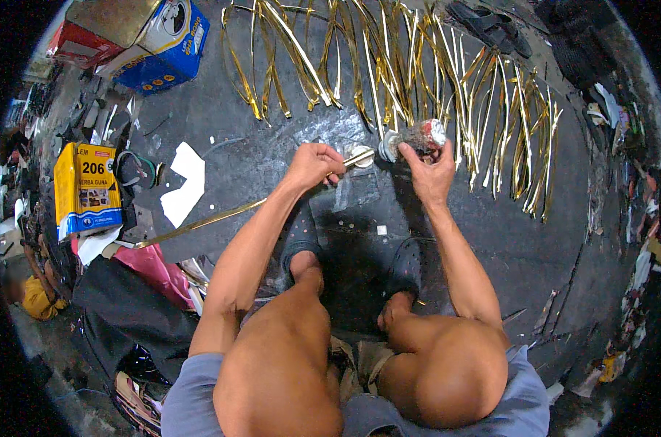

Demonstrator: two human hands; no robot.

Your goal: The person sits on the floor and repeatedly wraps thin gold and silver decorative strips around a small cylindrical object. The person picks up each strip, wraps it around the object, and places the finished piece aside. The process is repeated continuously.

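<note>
Person squats on dark floor (221, 124), seen from above, both feet in dark clogs.

Left hand (314, 164) is closed in a pinch grip on 1 long gold strip (199, 224). Strip runs from lower left on the floor, up past the forearm, to the fingers; its free end (359, 156) pokes out toward the right hand. Right hand (431, 173) is wrapped around a small bottle (416, 138), tipped on its side with the pale nozzle end pointing left, right at the strip tip. Nozzle and strip end look touching or just apart, cannot tell which.

Handling, judged: strip looks thin, light, flexible, likely bends and kinks easily, glossy face probably slippery. Best held near the working end, as now, pinched flat between thumb and fingers; the long tail will drag and flop. Bottle looks light, soft-walled, smeared and reddish, likely sticky.

Look: strip is narrow, mirror gold, even width, slightly curved along its length.

Around: many similar gold strips (418, 65) fanned out across the floor beyond the hands. Yellow tin can (86, 191) at left, blue carton (167, 47) upper left, white scrap (185, 182) near the strip, pink cloth (152, 266) lower left, dark sandals (491, 25) at top.
</note>
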